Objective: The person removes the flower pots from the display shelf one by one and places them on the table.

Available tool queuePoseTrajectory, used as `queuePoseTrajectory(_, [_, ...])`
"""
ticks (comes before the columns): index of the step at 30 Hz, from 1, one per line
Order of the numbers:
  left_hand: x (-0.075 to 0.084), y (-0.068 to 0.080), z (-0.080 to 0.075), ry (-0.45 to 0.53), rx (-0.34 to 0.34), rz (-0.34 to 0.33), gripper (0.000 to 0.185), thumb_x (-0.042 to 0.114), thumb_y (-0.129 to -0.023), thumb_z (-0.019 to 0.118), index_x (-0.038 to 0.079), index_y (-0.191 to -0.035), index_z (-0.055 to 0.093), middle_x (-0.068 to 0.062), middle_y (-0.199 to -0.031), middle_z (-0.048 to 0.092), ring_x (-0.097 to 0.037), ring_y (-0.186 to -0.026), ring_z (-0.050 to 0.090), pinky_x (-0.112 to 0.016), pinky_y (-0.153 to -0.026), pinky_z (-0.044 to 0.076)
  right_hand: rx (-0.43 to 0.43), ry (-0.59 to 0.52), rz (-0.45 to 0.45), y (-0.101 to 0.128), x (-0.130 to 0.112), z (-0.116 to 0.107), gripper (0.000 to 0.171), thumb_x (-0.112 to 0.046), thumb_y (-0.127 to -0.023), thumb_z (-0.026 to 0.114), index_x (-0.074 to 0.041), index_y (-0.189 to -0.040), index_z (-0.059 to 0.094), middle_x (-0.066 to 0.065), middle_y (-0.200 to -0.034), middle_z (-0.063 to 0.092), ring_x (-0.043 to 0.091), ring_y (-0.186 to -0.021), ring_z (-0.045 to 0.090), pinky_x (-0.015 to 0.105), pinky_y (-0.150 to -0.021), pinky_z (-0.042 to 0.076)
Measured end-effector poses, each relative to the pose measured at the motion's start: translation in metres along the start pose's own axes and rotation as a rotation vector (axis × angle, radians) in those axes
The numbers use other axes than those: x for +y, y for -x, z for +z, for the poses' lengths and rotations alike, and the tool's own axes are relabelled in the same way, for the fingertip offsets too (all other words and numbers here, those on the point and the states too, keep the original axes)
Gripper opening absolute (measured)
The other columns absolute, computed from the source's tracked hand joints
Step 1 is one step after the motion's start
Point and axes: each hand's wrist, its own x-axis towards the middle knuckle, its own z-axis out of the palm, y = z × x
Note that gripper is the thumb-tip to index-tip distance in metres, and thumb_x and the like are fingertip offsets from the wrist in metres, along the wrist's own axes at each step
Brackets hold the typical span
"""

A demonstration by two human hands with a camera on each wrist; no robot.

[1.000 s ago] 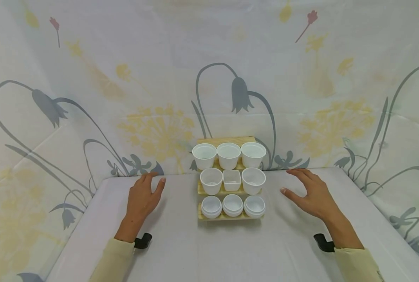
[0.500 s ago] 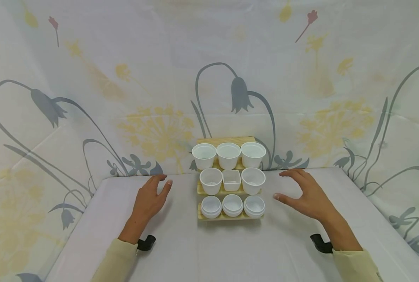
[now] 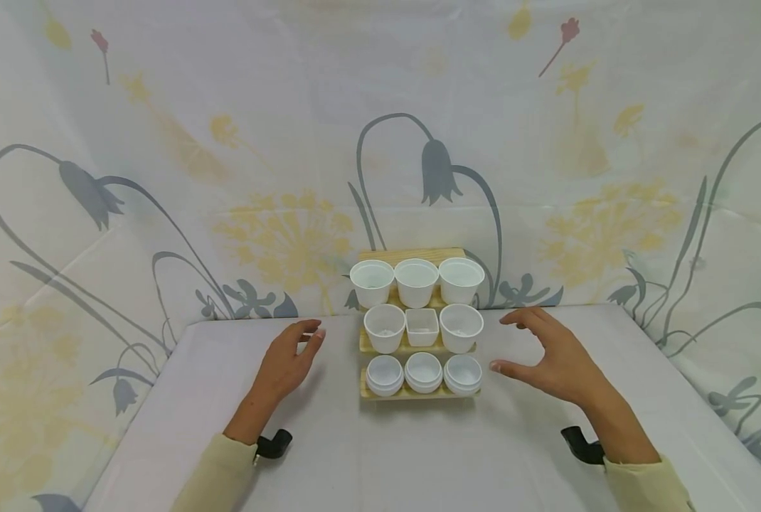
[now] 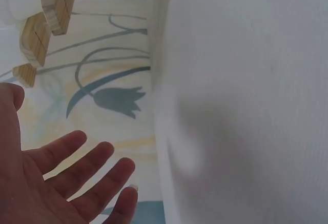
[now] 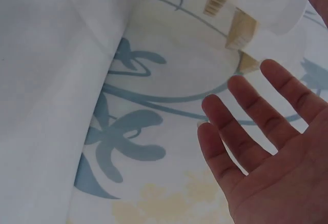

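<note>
A three-step wooden rack (image 3: 412,254) stands at the back middle of the table, bearing white containers in three rows. Cups such as the top middle cup (image 3: 416,284) fill the upper step. On the middle step a square tub (image 3: 422,328) sits between two round cups. Low round jars, among them the front middle jar (image 3: 423,375), line the bottom step. My left hand (image 3: 286,363) hovers left of the rack, fingers apart and relaxed, holding nothing. To the rack's right, my right hand (image 3: 556,359) holds nothing too, its thumb and fingers spread toward the containers.
A white cloth covers the table (image 3: 419,455). Behind it and along both sides hangs a flower-printed curtain (image 3: 259,142), close at the rack's back. Black wrist mounts (image 3: 273,444) sit on both of my wrists.
Both hands have moved inward toward the rack, the left one to the right and the right one slightly to the left. The rack and containers have stayed put.
</note>
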Motion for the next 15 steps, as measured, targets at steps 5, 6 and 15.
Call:
queuePoseTrajectory(5, [0.003,0.0,0.007,0.069,-0.028,-0.012,0.047,0.045,-0.112,0.052,0.012,-0.143,0.063,-0.01,-0.134,0.067,-0.028,-0.117,0.068,-0.051,-0.1,0.054,-0.001,-0.008,-0.043,0.0,-0.007,0.0,0.062,-0.04,-0.077,0.097,-0.018,-0.126,0.065,-0.001,-0.126,0.067,0.028,-0.111,0.063,0.052,-0.09,0.055])
queuePoseTrajectory(6, [0.003,0.0,0.009,0.085,-0.036,-0.015,0.047,0.046,-0.112,0.052,0.012,-0.143,0.064,-0.009,-0.13,0.069,-0.026,-0.113,0.069,-0.049,-0.098,0.055,-0.001,-0.009,-0.049,0.0,-0.008,0.0,0.062,-0.039,-0.077,0.098,-0.018,-0.125,0.065,-0.001,-0.124,0.067,0.027,-0.111,0.064,0.051,-0.089,0.055])
queuePoseTrajectory(15, [0.011,0.003,0.021,0.26,-0.155,-0.067,0.041,0.044,-0.113,0.051,0.015,-0.138,0.066,-0.005,-0.108,0.074,-0.019,-0.092,0.074,-0.035,-0.08,0.058,-0.015,-0.06,-0.064,-0.001,-0.013,0.006,0.062,-0.031,-0.071,0.101,-0.016,-0.117,0.062,-0.005,-0.113,0.065,0.025,-0.103,0.068,0.043,-0.084,0.059])
